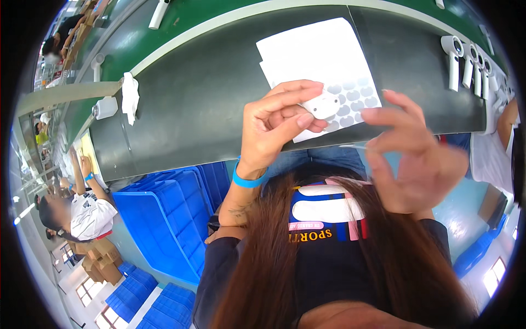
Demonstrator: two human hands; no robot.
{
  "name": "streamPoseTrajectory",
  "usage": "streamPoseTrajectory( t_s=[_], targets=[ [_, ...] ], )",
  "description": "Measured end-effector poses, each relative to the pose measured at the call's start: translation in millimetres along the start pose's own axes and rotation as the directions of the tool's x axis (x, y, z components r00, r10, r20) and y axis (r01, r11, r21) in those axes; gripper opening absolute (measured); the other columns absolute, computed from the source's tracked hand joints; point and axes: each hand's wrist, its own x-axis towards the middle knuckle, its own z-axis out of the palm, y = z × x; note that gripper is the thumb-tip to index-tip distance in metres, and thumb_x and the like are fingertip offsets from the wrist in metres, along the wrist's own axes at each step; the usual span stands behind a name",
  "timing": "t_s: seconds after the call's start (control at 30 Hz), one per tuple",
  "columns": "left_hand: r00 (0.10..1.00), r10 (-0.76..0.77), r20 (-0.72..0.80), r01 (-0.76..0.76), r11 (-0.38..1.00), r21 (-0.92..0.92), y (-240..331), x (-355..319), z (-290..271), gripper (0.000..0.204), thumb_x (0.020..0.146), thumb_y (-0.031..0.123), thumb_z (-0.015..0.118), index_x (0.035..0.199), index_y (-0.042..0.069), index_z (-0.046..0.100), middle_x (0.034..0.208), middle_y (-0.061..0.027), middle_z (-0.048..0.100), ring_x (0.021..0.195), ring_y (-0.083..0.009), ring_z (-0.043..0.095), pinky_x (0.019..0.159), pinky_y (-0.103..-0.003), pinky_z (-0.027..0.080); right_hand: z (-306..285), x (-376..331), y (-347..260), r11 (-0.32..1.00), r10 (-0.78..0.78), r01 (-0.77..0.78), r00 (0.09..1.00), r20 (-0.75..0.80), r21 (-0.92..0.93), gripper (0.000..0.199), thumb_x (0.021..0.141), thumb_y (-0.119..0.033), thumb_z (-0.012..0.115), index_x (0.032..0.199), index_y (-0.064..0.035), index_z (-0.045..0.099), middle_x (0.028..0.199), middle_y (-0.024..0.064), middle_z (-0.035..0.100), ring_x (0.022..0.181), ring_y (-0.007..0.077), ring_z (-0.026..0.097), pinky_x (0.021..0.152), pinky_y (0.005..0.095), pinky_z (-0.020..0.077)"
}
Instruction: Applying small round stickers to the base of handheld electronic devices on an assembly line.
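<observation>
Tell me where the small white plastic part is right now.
In the head view, the white part sits just right of centre, pinched in the left hand's fingertips over the sticker sheet on the dark table.

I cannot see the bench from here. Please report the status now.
Left hand grips small white part. Right hand open beside it, thin tool at fingertips. Sticker sheet lies beneath on the dark table. Nothing blocking.

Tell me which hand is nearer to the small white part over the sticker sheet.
Left. The left hand holds the small white part between its fingers. The right hand is apart from it, on its right side, above the sticker sheet.
</observation>
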Motion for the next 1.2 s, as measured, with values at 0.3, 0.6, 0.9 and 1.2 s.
streamPoseTrajectory(
  t_s=[0.3,0.6,0.9,1.2],
  targets=[
    [0.999,0.01,0.052,-0.012,0.999,0.032,1.2,-3.0,-2.5,0.034,0.08,-0.009,0.058,0.114,-0.01,0.059,0.123,-0.0233,0.051,0.084,-0.0246,0.067,0.075,-0.029,0.056,21.6,3.8,18.7,0.631,0.519,-0.459,0.849,0.1,0.625,0.035,0.08,0.009,0.058,0.102,-0.006,0.036,0.084,0.0076,0.058,0.101,0.0225,0.061,0.084,0.0288,0.0477],
    [0.999,-0.005,0.036,0.003,0.999,0.051,0.2,-1.4,1.4,0.035,0.079,-0.012,0.06,0.114,-0.009,0.06,0.123,-0.0228,0.051,0.085,-0.0234,0.067,0.076,-0.029,0.056,23.5,6.2,15.7,0.634,0.568,-0.503,0.818,0.088,0.587,0.036,0.08,0.007,0.061,0.101,-0.0072,0.037,0.086,0.0074,0.058,0.097,0.0178,0.061,0.08,0.0265,0.0502],
    [0.999,-0.004,0.041,0.002,0.999,0.043,0.7,-1.6,1.4,0.033,0.081,-0.012,0.058,0.114,-0.008,0.06,0.123,-0.0221,0.051,0.088,-0.0252,0.067,0.078,-0.03,0.057,24.6,7.9,14.5,0.641,0.573,-0.503,0.816,0.075,0.58,0.035,0.08,0.008,0.062,0.1,-0.0072,0.038,0.087,0.0071,0.058,0.096,0.017,0.061,0.078,0.0256,0.051],
    [0.999,-0.02,0.037,0.018,0.999,0.031,1.4,-1.5,2.4,0.033,0.081,-0.012,0.057,0.114,-0.008,0.06,0.123,-0.0213,0.051,0.091,-0.0278,0.066,0.079,-0.032,0.058,23.7,8.8,13.2,0.658,0.58,-0.525,0.81,0.08,0.539,0.036,0.079,0.008,0.062,0.1,-0.0071,0.037,0.085,0.0063,0.058,0.096,0.017,0.061,0.078,0.0259,0.0514]
  ],
)
